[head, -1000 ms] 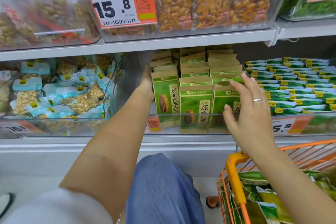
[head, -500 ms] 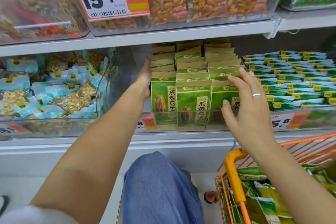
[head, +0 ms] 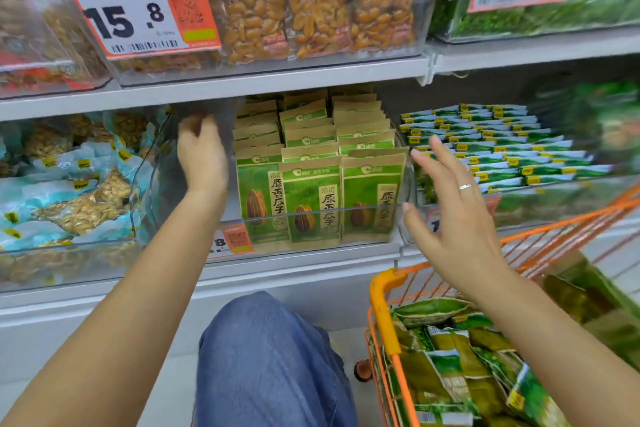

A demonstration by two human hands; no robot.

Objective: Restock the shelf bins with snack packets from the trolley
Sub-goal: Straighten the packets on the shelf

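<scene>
1. Shop flooring, pale and plain, shows just below the orange trolley (head: 382, 308), which stands nearest of all with loose green snack packets (head: 460, 374) heaped inside it
2. Left of the trolley a bent knee in blue denim (head: 273, 357) is raised toward the shelf, so the person looks to be crouching
3. Above the trolley's handle the right hand (head: 453, 218) hangs with fingers spread wide and holds nothing; a ring sits on one finger
4. Beyond the trolley, in a clear shelf bin (head: 332, 215), paper-topped sunflower seed packets (head: 313, 198) stand upright in three neat rows
5. Further left, the left hand (head: 202, 156) reaches into the gap beside those rows; it is blurred, so I cannot tell how its fingers lie or whether they hold anything
6. My guess is the trolley packets are light, crinkly and a bit slick, with loose contents that shift; pinch one by its flat sealed top edge, or gather several in a stack
7. Farther back, right of the bin, flat green sachets (head: 502, 149) lie stacked; higher up sit bagged nuts (head: 311, 7) and an orange price tag (head: 138, 7)
</scene>
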